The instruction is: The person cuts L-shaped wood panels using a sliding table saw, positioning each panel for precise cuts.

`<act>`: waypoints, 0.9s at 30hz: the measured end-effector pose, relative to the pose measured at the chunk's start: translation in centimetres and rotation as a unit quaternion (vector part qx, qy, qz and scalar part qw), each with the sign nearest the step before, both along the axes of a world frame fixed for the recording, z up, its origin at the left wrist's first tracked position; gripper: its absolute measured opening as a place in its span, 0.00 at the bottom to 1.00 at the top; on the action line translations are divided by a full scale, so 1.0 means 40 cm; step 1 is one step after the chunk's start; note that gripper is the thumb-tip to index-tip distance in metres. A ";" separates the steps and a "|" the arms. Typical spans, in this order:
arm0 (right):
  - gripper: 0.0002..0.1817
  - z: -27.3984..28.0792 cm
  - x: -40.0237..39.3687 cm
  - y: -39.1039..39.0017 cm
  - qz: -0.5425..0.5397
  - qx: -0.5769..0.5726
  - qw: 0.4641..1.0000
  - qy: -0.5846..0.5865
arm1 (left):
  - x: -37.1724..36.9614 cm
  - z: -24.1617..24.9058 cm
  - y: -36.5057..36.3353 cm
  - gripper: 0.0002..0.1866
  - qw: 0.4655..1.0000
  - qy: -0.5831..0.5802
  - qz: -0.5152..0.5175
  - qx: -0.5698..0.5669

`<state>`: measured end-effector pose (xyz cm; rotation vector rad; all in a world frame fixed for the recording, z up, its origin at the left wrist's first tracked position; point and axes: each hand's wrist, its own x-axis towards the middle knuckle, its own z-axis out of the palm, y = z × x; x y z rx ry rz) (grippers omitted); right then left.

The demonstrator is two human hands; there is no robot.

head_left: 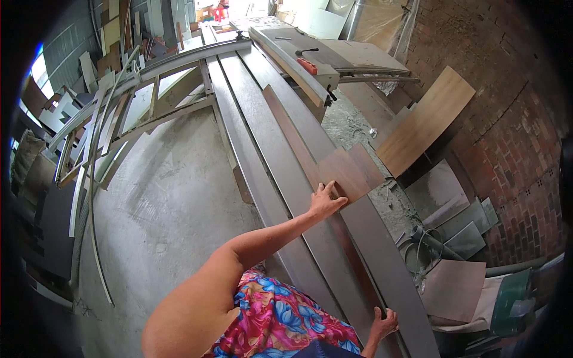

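the left hand (pixel 325 200) is stretched forward with fingers spread, pressed flat on the near edge of a short brown laminate board (pixel 349 172). this board lies across a stack of long grey planks (pixel 286 149) on the saw table. the right hand (pixel 383 325) is curled over the near end of a long plank (pixel 358 262).

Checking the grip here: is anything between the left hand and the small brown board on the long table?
Nothing visible: the left hand lies directly on the small brown board, fingers touching its near edge.
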<state>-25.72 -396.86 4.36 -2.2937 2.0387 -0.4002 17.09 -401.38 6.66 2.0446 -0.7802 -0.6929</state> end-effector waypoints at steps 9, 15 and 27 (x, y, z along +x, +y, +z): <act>0.35 0.036 0.115 -0.014 0.010 -0.096 0.995 0.002 | 0.041 -0.010 -0.036 0.58 0.996 0.023 0.027 -0.083; 0.35 0.051 0.135 -0.027 0.011 -0.107 0.994 0.008 | 0.060 0.000 -0.067 0.59 0.994 0.057 0.031 -0.084; 0.38 0.082 0.110 0.016 0.000 -0.059 0.998 0.011 | 0.032 0.090 -0.055 0.57 0.993 0.092 -0.028 -0.062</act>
